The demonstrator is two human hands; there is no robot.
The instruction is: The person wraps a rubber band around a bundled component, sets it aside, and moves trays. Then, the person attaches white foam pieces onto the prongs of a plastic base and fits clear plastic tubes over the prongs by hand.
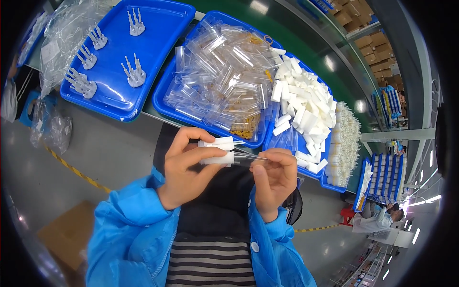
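Note:
My left hand [184, 170] is closed on two white block-shaped plastic pieces, an upper one [217, 143] and a lower one [219, 159], spread slightly apart between the fingers. A thin light tip sticks out of the upper piece toward the right. My right hand [275, 177] pinches a clear plastic sleeve [245, 159] by its far end. The sleeve's other end meets the lower white piece; whether it sits inside or only touches cannot be made out. Both hands are in front of my body, just below the near edge of the trays.
Ahead stands a blue tray [165, 103] heaped with clear sleeves [215, 71] and yellow rubber bands [246, 125]. Left is a blue tray [112, 64] with several pronged grey-white parts [134, 74]. Rightward lie white blocks [306, 112] and bundled thin pieces [345, 143]. A person [377, 221] sits farther right.

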